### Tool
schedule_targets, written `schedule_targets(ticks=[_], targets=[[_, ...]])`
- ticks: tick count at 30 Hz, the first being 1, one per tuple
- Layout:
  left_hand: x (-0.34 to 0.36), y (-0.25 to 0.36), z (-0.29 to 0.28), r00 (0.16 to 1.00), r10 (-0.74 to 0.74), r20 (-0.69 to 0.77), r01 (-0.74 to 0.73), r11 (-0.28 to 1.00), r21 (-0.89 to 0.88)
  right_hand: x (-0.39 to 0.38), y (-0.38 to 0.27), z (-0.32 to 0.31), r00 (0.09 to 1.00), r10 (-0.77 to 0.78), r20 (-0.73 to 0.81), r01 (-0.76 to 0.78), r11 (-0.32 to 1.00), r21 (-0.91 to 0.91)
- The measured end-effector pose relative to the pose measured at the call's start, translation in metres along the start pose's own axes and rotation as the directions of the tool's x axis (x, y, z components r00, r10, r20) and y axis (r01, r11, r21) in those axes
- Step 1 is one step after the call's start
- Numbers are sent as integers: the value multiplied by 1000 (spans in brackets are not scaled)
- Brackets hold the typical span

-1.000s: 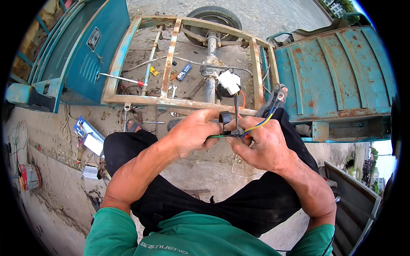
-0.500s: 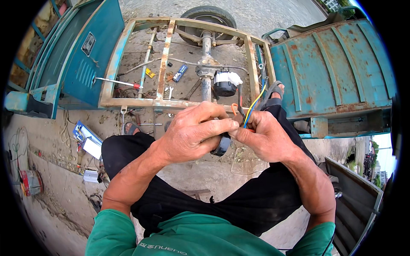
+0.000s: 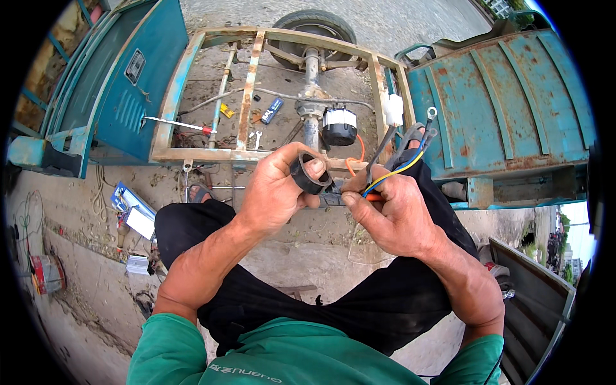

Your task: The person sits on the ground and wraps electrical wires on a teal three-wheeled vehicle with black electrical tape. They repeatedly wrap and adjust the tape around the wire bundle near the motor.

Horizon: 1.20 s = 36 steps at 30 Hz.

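A roll of black electrical tape is in my left hand, its thumb pushed into the core and the fingers curled around it. My right hand pinches a bundle of wires, among them a yellow wire and an orange cable. Ring terminals stick up from the bundle's far end. Close beyond them a white connector shows beside the frame bar. The black motor with a pale band sits on the axle, ahead of my hands.
The rusty metal frame spans the space ahead, with a wheel behind it. Teal panels stand left and right. A red-handled screwdriver rests at the frame's left; a wrench and blue box lie inside it.
My hands have drawn apart, and the tape roll has come up from below them. The white connector has shifted from over the motor to the right. Ring terminals now show.
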<state>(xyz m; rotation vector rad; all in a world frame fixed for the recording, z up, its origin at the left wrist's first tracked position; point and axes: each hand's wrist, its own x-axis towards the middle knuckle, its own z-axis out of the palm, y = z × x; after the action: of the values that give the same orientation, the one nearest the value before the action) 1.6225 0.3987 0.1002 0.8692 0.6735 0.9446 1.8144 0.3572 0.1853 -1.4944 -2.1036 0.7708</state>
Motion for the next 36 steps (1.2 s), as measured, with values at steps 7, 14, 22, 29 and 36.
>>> schedule_targets(ticks=[7, 14, 22, 29, 36], targets=[[7, -6, -8, 982, -182, 55, 175, 979, 108, 0, -4, 4, 999, -28, 24, 32, 988, -154], [6, -3, -12, 954, -280, 110, 268, 957, 113, 1, -5, 12, 996, -85, 6, 85, 985, -151], [1, 10, -24, 979, 111, 170, -158, 941, 299, 4, -2, -1, 998, 38, 42, -38, 999, 5], [9, 4, -25, 631, 576, 519, -767, 367, 526, 5, 0, -15, 936, 274, 222, -316, 931, 183], [1, -7, -12, 814, 483, 321, -560, 801, 214, 2, 2, -9, 944, 247, 221, -297, 925, 235]])
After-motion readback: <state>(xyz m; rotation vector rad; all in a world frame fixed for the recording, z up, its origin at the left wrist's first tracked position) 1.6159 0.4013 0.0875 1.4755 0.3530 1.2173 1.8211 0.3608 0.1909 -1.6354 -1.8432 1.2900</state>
